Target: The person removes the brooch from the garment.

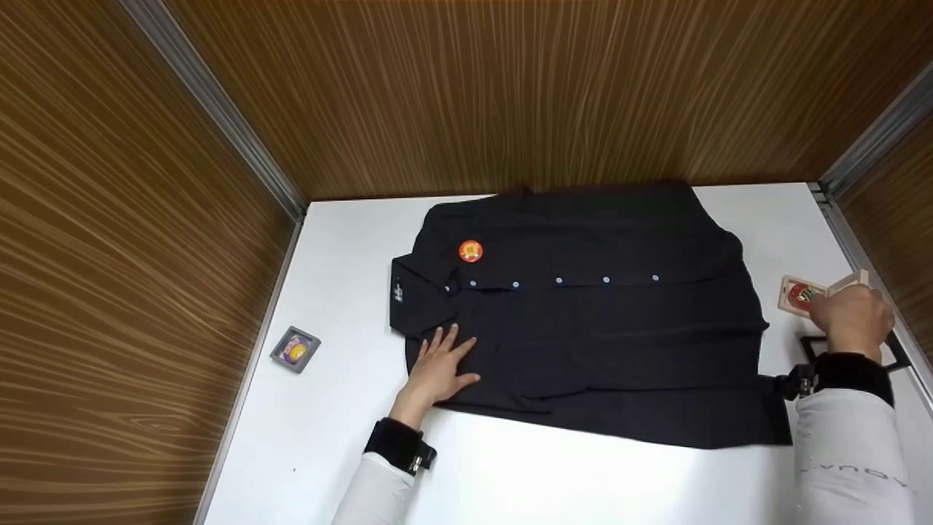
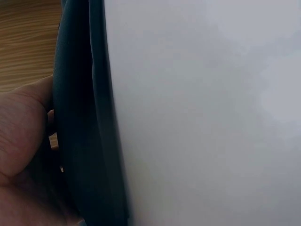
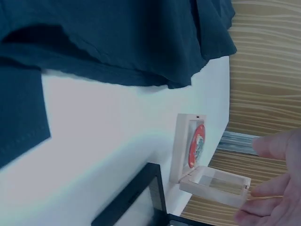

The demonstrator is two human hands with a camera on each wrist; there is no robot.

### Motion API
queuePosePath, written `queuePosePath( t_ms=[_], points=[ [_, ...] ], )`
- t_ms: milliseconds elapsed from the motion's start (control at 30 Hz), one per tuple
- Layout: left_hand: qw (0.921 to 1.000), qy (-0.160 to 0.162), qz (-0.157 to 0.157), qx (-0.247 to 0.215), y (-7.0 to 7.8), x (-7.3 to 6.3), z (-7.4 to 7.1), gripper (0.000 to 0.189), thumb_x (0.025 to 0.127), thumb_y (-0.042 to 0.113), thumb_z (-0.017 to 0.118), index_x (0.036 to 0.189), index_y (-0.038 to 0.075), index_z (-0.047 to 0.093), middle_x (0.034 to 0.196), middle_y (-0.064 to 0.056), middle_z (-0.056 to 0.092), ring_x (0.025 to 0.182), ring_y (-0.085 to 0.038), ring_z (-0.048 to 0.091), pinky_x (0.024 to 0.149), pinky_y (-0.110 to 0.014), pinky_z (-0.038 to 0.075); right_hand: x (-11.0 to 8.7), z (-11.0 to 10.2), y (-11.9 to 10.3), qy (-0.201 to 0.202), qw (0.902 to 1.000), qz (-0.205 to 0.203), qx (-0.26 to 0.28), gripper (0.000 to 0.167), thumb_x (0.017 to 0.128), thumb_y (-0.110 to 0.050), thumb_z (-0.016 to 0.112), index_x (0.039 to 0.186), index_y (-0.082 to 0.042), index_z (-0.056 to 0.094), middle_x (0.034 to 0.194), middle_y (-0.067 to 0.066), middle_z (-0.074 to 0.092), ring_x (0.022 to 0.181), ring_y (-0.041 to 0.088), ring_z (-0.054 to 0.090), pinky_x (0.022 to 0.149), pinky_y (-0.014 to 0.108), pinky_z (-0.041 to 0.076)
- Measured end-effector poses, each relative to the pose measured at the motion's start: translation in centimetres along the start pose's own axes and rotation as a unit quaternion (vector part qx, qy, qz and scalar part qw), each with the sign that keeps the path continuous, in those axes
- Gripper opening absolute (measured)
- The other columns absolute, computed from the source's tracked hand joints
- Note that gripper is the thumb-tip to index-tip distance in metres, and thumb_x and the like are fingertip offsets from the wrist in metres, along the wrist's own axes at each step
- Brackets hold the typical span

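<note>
My left hand (image 1: 437,368) rests with spread fingers on a dark button-up shirt (image 1: 627,335), just below its collar (image 1: 419,295). The shirt lies flat, collar to the left, with a round orange-red badge (image 1: 471,251) on its upper chest. In the left wrist view, a fold of the shirt (image 2: 77,117) stands beside the hand. Far right, my right hand (image 1: 853,319) is at a small pale hinged box (image 3: 181,146), its lid (image 3: 218,183) swung open. A red round badge (image 3: 196,146) sits inside. Fingertips (image 3: 270,186) are right at the lid's edge, with the thumb apart.
A small grey square case (image 1: 295,349) with a purple and yellow badge lies on the white table (image 1: 328,423) at left. A black frame (image 3: 136,193) lies close to the pale box. Wood-grain panels (image 1: 539,95) enclose the table's back and sides.
</note>
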State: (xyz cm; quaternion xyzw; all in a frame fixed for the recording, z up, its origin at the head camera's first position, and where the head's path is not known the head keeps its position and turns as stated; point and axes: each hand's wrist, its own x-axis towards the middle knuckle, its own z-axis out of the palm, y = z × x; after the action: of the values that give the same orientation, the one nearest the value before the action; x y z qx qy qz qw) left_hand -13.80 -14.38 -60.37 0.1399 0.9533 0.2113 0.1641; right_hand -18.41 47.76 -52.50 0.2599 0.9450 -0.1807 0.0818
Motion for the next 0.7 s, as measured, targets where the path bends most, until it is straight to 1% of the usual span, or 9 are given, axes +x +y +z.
queuePosePath(
  t_ms=[67,133,167,233,300,400,533,667,700],
  points=[
    [1.0000,0.001,0.002,0.000,0.0,0.0,-0.1,0.069,0.096,0.042,0.073,0.156,0.017,0.051,0.172,-0.021,0.025,0.160,-0.046,0.017,0.129,-0.064,0.018,-0.1,0.3,-0.1,-0.005,1.0000,-0.001,0.002,0.062,0.095,-0.024,0.043,0.118,0.033,0.046,0.119,0.049,0.041,0.113,0.065,0.045,0.089,0.062,0.041],
    [1.0000,0.002,0.004,-0.002,0.0,0.0,0.0,0.069,0.096,0.042,0.074,0.156,0.016,0.051,0.171,-0.021,0.026,0.160,-0.046,0.017,0.129,-0.064,0.018,-0.1,0.5,-0.3,-0.003,0.9999,-0.013,0.001,0.063,0.094,-0.022,0.044,0.120,0.035,0.044,0.119,0.049,0.040,0.115,0.067,0.044,0.098,0.067,0.036],
    [1.0000,0.003,0.005,-0.002,-0.1,0.1,0.0,0.069,0.096,0.041,0.074,0.156,0.016,0.051,0.171,-0.022,0.026,0.160,-0.046,0.018,0.129,-0.065,0.018,-0.1,0.6,-0.3,-0.002,0.9998,-0.018,0.003,0.063,0.093,-0.021,0.043,0.121,0.036,0.042,0.120,0.049,0.039,0.117,0.068,0.042,0.101,0.068,0.034],
    [1.0000,0.005,0.007,-0.002,-0.1,0.1,0.1,0.069,0.095,0.041,0.074,0.155,0.015,0.052,0.171,-0.022,0.026,0.160,-0.047,0.018,0.128,-0.065,0.019,-0.2,0.8,-0.6,0.002,0.9995,-0.030,0.009,0.064,0.093,-0.020,0.042,0.124,0.036,0.040,0.123,0.050,0.038,0.117,0.069,0.041,0.104,0.070,0.034],
    [0.9999,0.007,0.008,-0.001,-0.1,0.1,0.1,0.069,0.095,0.041,0.075,0.155,0.015,0.052,0.171,-0.023,0.027,0.159,-0.047,0.019,0.128,-0.065,0.019,-0.1,1.1,-0.8,0.005,0.9987,-0.047,0.019,0.064,0.095,-0.020,0.042,0.127,0.034,0.038,0.124,0.049,0.037,0.117,0.069,0.041,0.103,0.070,0.038],
    [0.9999,0.008,0.010,0.000,0.0,0.1,0.1,0.069,0.095,0.041,0.075,0.155,0.014,0.052,0.171,-0.023,0.027,0.159,-0.047,0.019,0.128,-0.066,0.019,-0.1,1.7,-0.9,0.007,0.9973,-0.063,0.037,0.065,0.099,-0.022,0.042,0.140,0.028,0.032,0.132,0.048,0.036,0.121,0.069,0.040,0.103,0.071,0.041],
    [0.9999,0.007,0.011,-0.002,0.0,0.1,0.0,0.069,0.095,0.041,0.075,0.155,0.014,0.052,0.171,-0.023,0.027,0.159,-0.048,0.019,0.128,-0.066,0.018,-0.2,2.6,-0.7,-0.003,0.9959,-0.067,0.060,0.066,0.104,-0.026,0.040,0.152,0.017,0.027,0.146,0.047,0.032,0.134,0.067,0.033,0.111,0.072,0.036],
    [0.9999,0.006,0.008,-0.001,-0.1,0.1,0.0,0.069,0.095,0.042,0.074,0.155,0.015,0.052,0.171,-0.022,0.026,0.159,-0.047,0.018,0.128,-0.066,0.018,-0.3,3.3,-0.5,-0.012,0.9956,-0.061,0.070,0.062,0.103,-0.025,0.040,0.151,0.014,0.033,0.146,0.046,0.034,0.135,0.065,0.035,0.111,0.071,0.037],
    [0.9999,0.006,0.008,0.000,-0.1,0.1,0.0,0.069,0.095,0.042,0.074,0.155,0.015,0.052,0.171,-0.022,0.026,0.160,-0.047,0.018,0.128,-0.065,0.018,-0.4,3.4,-0.4,-0.013,0.9956,-0.062,0.069,0.061,0.101,-0.021,0.041,0.150,0.015,0.033,0.145,0.047,0.035,0.134,0.065,0.036,0.110,0.071,0.037]
  ],
)
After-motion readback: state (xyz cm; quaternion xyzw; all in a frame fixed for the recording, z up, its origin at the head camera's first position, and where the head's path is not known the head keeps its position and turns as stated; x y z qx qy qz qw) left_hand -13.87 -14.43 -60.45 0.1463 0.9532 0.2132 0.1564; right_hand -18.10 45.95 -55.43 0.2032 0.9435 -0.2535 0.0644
